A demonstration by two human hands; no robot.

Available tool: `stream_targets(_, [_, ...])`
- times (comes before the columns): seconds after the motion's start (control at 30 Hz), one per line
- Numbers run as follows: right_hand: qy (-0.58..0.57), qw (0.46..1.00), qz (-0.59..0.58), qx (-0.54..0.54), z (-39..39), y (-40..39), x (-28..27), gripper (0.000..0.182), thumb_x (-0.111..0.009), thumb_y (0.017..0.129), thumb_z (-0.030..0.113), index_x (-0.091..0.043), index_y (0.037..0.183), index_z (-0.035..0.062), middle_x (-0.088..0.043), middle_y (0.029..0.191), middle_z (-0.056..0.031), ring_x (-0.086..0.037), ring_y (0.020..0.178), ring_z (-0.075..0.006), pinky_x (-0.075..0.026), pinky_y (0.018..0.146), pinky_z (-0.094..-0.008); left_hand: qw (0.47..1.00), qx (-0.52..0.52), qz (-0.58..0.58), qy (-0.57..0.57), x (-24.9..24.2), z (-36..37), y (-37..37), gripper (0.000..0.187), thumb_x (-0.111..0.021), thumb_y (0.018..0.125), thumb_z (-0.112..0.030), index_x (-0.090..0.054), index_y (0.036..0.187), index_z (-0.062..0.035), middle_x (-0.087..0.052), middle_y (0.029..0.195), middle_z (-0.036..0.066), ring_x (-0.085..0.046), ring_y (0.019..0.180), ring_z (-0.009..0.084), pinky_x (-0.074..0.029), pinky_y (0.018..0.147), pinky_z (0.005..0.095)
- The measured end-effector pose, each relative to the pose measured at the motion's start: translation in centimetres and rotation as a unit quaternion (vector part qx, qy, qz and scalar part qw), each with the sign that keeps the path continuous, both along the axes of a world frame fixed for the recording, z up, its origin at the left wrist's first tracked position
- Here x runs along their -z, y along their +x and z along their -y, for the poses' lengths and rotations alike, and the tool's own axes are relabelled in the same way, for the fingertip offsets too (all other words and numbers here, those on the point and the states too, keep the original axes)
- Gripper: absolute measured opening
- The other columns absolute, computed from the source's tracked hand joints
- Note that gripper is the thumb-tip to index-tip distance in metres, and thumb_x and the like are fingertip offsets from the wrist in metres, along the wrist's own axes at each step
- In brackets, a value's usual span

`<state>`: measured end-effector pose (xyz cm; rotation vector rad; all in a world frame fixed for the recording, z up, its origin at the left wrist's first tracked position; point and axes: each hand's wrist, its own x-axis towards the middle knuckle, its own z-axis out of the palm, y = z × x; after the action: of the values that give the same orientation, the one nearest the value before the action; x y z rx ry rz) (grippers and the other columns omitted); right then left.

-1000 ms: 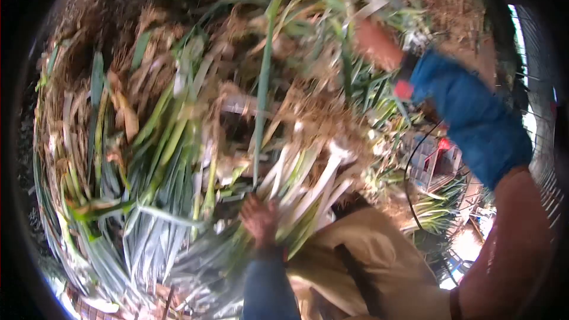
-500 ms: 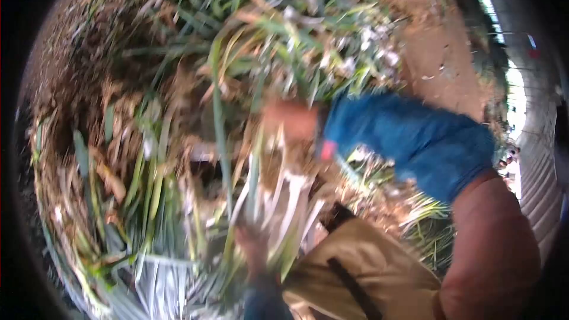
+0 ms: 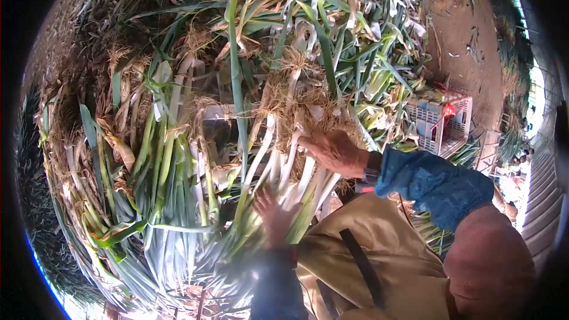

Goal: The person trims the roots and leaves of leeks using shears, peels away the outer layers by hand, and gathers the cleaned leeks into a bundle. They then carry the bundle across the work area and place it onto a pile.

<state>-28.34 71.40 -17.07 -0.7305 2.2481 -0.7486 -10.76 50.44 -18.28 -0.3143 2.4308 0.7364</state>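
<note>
A bundle of green onions with white stalks (image 3: 274, 163) and brown roots lies before me, roots away from my body. My right hand (image 3: 336, 153), beyond a blue sleeve, lies against the white stalks just below the roots, its fingers closed round a stalk. Lower down, my left hand (image 3: 274, 213) rests on the stalks with its fingers spread; it is slightly blurred. More green onions (image 3: 157, 166) lie to the left, their long leaves pointing down toward the bottom edge.
A white plastic crate (image 3: 431, 119) with something red in it stands at the right. Loose leaves and trimmings (image 3: 379, 71) are heaped beyond the bundle. Brown ground (image 3: 465, 41) shows at the upper right. A tan apron (image 3: 379, 243) covers my lap.
My right hand has moved right and down, from the roots onto the white stalks. The left hand has shifted slightly right and up. The view is sharper, and the crate now shows.
</note>
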Motion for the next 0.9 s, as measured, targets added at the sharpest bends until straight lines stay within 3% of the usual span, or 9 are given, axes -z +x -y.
stream_targets(0.13, [0.066,0.96,-0.16,-0.22,1.9,-6.0,-4.0,0.018,-0.055,0.077,0.014,-0.048,0.091,0.0049,-0.05,0.065,-0.0097,-0.053,0.051,-0.0225,-0.041,0.044,-0.0342,0.998,0.011,-0.051,-0.031,0.0,-1.2,-0.2,0.109,-0.074,0.056,-0.049,-0.013,0.133,-0.0009,-0.023,0.128,0.025,-0.022,0.12,0.0437,-0.018,0.097,0.0611])
stream_targets(0.23, [0.106,0.966,-0.21,-0.105,1.3,-9.1,-3.1,0.012,-0.053,0.075,0.01,-0.053,0.086,0.0036,-0.048,0.053,-0.0102,-0.057,0.052,-0.0197,-0.042,0.043,-0.031,0.995,0.029,-0.069,-0.071,0.8,-1.3,0.5,0.105,-0.068,0.063,-0.052,-0.012,0.133,0.0024,-0.026,0.128,0.027,-0.025,0.119,0.0427,-0.017,0.097,0.0583])
stream_targets(0.33, [0.18,0.954,-0.123,0.205,-6.3,-20.4,-1.4,0.015,-0.047,0.081,0.015,-0.052,0.072,0.0035,-0.052,0.065,-0.0124,-0.054,0.06,-0.0261,-0.047,0.057,-0.0403,0.996,0.022,-0.052,-0.067,1.1,-1.2,0.6,0.105,-0.067,0.063,-0.052,-0.011,0.134,0.0025,-0.027,0.127,0.027,-0.025,0.119,0.0429,-0.017,0.098,0.0582])
stream_targets(0.4, [0.175,0.903,-0.393,-0.004,-13.4,-23.2,-0.6,0.022,-0.047,0.084,0.022,-0.054,0.076,0.0028,-0.054,0.064,-0.0123,-0.055,0.059,-0.0256,-0.046,0.057,-0.0395,0.999,0.026,0.009,-0.032,-0.7,-0.5,-0.7,0.104,-0.063,0.066,-0.055,-0.01,0.134,0.0029,-0.024,0.129,0.028,-0.023,0.12,0.0441,-0.016,0.098,0.0585])
stream_targets(0.53, [0.132,0.958,-0.214,0.14,-14.0,-15.1,3.2,0.042,-0.057,0.077,0.039,-0.053,0.093,-0.0002,-0.06,0.076,-0.0162,-0.06,0.069,-0.029,-0.048,0.062,-0.0386,0.999,-0.003,-0.048,-0.012,0.8,0.9,0.2,0.098,-0.052,0.073,-0.061,-0.012,0.136,0.0019,-0.02,0.134,0.029,-0.021,0.122,0.0454,-0.015,0.098,0.0588])
stream_targets(0.6, [0.216,0.944,0.115,0.222,-8.1,-13.0,0.8,0.045,-0.06,0.074,0.034,-0.051,0.098,-0.0029,-0.06,0.08,-0.0202,-0.06,0.072,-0.0338,-0.047,0.063,-0.0422,0.986,-0.136,-0.094,-0.032,2.3,1.4,-1.5,0.075,-0.037,0.084,-0.055,-0.023,0.135,-0.0019,-0.026,0.134,0.026,-0.026,0.121,0.0418,-0.018,0.1,0.0519])
stream_targets(0.67, [0.183,0.925,0.155,0.293,-5.8,-9.8,6.1,0.036,-0.056,0.074,0.023,-0.049,0.097,-0.0041,-0.059,0.076,-0.022,-0.06,0.07,-0.0357,-0.046,0.062,-0.0452,0.98,-0.146,-0.082,-0.105,4.1,0.9,-2.0,0.067,-0.032,0.087,-0.051,-0.03,0.131,-0.0011,-0.03,0.131,0.025,-0.03,0.118,0.0405,-0.021,0.099,0.0495])
stream_targets(0.87, [0.278,0.95,-0.137,0.043,-8.2,-14.9,10.4,0.023,-0.05,0.076,0.011,-0.054,0.097,0.0018,-0.058,0.075,-0.0181,-0.058,0.069,-0.0378,-0.047,0.061,-0.0444,0.96,-0.134,-0.111,-0.219,5.6,0.2,-2.4,0.064,-0.023,0.087,-0.053,-0.039,0.125,-0.0045,-0.041,0.121,0.021,-0.037,0.11,0.037,-0.025,0.094,0.0487])
stream_targets(0.9, [0.075,0.931,-0.347,0.082,-13.1,-18.5,12.8,0.015,-0.048,0.079,0.012,-0.056,0.089,0.0031,-0.058,0.075,-0.0162,-0.058,0.068,-0.0347,-0.047,0.059,-0.0409,0.959,-0.135,-0.112,-0.222,5.6,0.2,-2.4,0.064,-0.022,0.087,-0.053,-0.04,0.125,-0.0042,-0.042,0.12,0.021,-0.038,0.109,0.0373,-0.025,0.094,0.0487])
